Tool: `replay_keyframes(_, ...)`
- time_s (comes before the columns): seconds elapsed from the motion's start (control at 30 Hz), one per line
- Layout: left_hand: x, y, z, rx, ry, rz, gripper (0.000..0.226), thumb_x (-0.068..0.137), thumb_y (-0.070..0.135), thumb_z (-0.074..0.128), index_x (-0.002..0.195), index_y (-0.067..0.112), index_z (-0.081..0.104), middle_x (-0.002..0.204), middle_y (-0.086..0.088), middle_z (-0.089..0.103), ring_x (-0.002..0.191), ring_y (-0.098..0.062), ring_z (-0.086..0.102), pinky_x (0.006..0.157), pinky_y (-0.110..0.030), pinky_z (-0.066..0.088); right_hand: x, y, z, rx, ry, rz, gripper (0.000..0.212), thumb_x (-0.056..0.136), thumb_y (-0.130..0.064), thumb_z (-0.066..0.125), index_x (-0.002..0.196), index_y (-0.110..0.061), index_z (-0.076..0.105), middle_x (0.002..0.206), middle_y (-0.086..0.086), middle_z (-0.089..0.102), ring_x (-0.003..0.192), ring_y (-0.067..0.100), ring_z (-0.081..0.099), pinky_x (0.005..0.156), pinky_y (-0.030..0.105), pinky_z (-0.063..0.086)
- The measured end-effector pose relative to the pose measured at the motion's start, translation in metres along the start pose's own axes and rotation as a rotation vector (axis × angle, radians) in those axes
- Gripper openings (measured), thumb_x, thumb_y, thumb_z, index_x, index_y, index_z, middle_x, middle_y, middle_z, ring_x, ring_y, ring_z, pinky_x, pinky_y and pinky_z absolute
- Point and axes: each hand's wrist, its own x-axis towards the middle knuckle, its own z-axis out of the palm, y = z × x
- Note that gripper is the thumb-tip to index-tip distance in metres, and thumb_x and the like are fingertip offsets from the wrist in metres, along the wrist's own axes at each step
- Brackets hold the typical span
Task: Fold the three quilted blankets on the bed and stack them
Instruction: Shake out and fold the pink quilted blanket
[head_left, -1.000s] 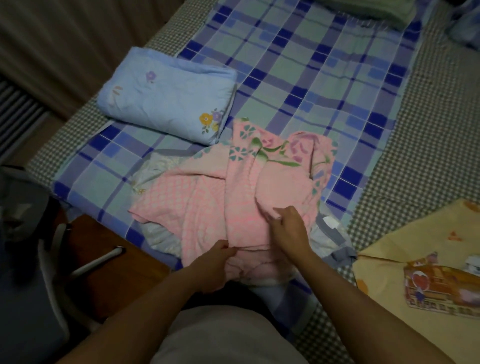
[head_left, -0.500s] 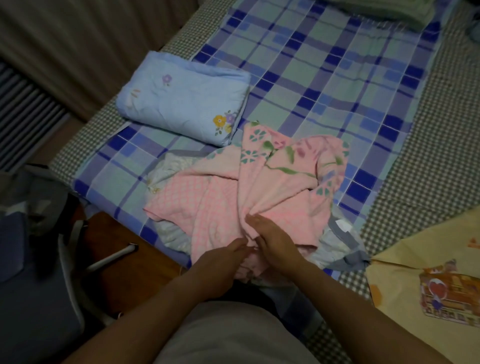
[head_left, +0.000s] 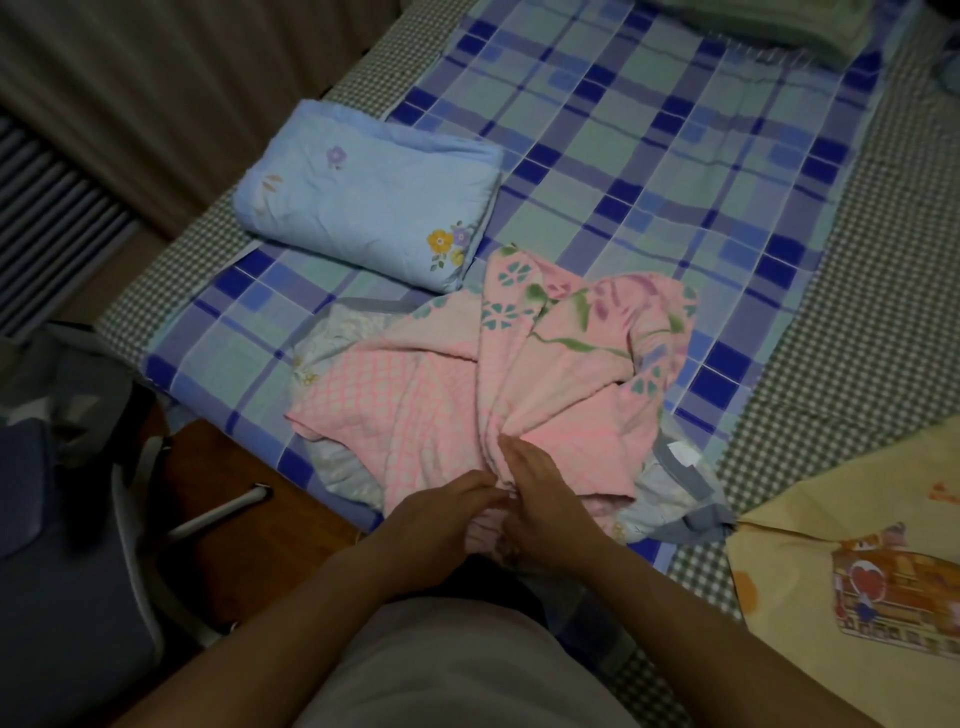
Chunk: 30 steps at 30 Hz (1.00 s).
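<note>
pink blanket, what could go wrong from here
1. Both hands, left and right, pinch the pink blanket at one bunched spot, so lifting may leave it twisted rather than flat.
2. It lies on a grey blanket; pulling could drag that along.
3. Both sit near the bed edge and might slip off.

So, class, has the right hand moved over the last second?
Yes. Against the folded blue blanket, the right hand has shifted left, closing on the left hand.
</note>
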Motion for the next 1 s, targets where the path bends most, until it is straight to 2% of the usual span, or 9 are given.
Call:
replay_keyframes(0.1, -0.001, 0.001, -0.005, 0.016, 0.018, 0.022, 0.065, 0.089, 0.029, 0.067, 0.148, 0.032, 0.038, 0.15, 0.012, 0.036, 0.124, 0.009, 0.034, 0.101, -0.011, 0.034, 0.003, 0.002, -0.003, -0.106, 0.099, -0.049, 0.078, 0.079, -0.016, 0.06, 0.15, 0.0, 0.033, 0.131, 0.012, 0.039, 0.118, 0.028, 0.04, 0.102, 0.031, 0.036)
replay_keyframes(0.2, -0.003, -0.001, -0.008, 0.023, 0.024, 0.013, 0.066, 0.089, 0.033, 0.068, 0.148, 0.034, 0.039, 0.152, 0.015, 0.035, 0.127, 0.008, 0.037, 0.101, -0.016, 0.042, 0.01, -0.001, -0.002, -0.176, 0.144, -0.011, 0.073, 0.082, -0.026, 0.05, 0.149, 0.0, 0.036, 0.113, 0.009, 0.043, 0.101, 0.024, 0.041, 0.081, 0.032, 0.043)
replay_keyframes(0.3, -0.002, 0.003, -0.011, 0.055, 0.001, 0.019, 0.068, 0.091, 0.034, 0.066, 0.15, 0.038, 0.033, 0.154, 0.017, 0.029, 0.129, 0.004, 0.04, 0.101, -0.02, 0.044, 0.014, -0.002, -0.003, -0.296, 0.176, 0.028, 0.072, 0.08, -0.027, 0.066, 0.144, -0.001, 0.044, 0.102, 0.013, 0.052, 0.092, 0.025, 0.047, 0.065, 0.033, 0.046)
replay_keyframes(0.43, -0.012, 0.008, -0.022, 0.051, -0.052, -0.071, 0.072, 0.089, 0.027, 0.066, 0.149, 0.035, 0.029, 0.151, 0.016, 0.025, 0.118, -0.001, 0.047, 0.091, -0.024, 0.049, 0.024, -0.018, -0.029, -0.07, 0.335, 0.152, 0.048, 0.093, -0.036, 0.057, 0.13, -0.005, 0.059, 0.111, 0.014, 0.061, 0.099, 0.028, 0.057, 0.081, 0.024, 0.04)
replay_keyframes(0.57, -0.05, -0.026, -0.023, 0.097, -0.071, -0.389, 0.036, 0.092, 0.03, 0.06, 0.125, 0.037, 0.049, 0.129, 0.011, 0.051, 0.108, -0.007, 0.054, 0.093, -0.026, 0.049, 0.002, 0.034, -0.123, 0.32, 0.989, 0.955, 0.048, 0.105, -0.043, 0.036, 0.109, 0.0, 0.056, 0.111, 0.012, 0.061, 0.099, 0.026, 0.059, 0.077, 0.025, 0.04)
replay_keyframes(0.67, -0.077, -0.074, -0.008, 0.353, -0.105, -0.473, 0.015, 0.082, 0.044, 0.051, 0.097, 0.042, 0.054, 0.107, -0.014, 0.062, 0.097, -0.036, 0.063, 0.082, -0.049, 0.056, -0.064, 0.132, -0.139, 0.664, 1.005, 1.466, 0.029, 0.102, -0.026, 0.046, 0.121, -0.006, 0.057, 0.129, 0.016, 0.059, 0.091, 0.025, 0.068, 0.082, 0.036, 0.056)
replay_keyframes(0.77, -0.09, -0.093, -0.004, 0.558, -0.098, -0.445, 0.039, 0.068, 0.06, 0.06, 0.098, 0.039, 0.047, 0.094, 0.001, 0.064, 0.085, -0.024, 0.066, 0.075, -0.041, 0.058, -0.118, 0.169, -0.094, 0.814, 0.747, 1.546, 0.017, 0.1, -0.005, 0.042, 0.089, -0.009, 0.053, 0.113, 0.021, 0.06, 0.047, 0.023, 0.06, 0.037, 0.032, 0.052)
replay_keyframes(0.87, -0.064, -0.033, -0.063, 0.579, -0.136, -0.565, 0.048, 0.078, 0.055, 0.061, 0.113, 0.03, 0.04, 0.104, 0.005, 0.063, 0.092, -0.017, 0.065, 0.077, -0.031, 0.053, -0.11, 0.111, -0.096, 1.198, 0.874, 1.458, 0.021, 0.094, 0.002, 0.048, 0.097, -0.014, 0.061, 0.083, 0.013, 0.064, 0.063, 0.031, 0.06, 0.036, 0.05, 0.05)
replay_keyframes(1.0, 0.017, -0.022, -0.206, 0.767, 0.089, -0.551, 0.027, 0.099, 0.028, 0.041, 0.125, 0.021, 0.04, 0.116, -0.006, 0.064, 0.1, -0.029, 0.067, 0.086, -0.042, 0.054, -0.015, 0.029, -0.236, 1.181, 0.981, 1.019, 0.022, 0.084, 0.01, 0.049, 0.094, -0.001, 0.065, 0.058, 0.011, 0.069, 0.047, 0.026, 0.067, 0.037, 0.043, 0.054)
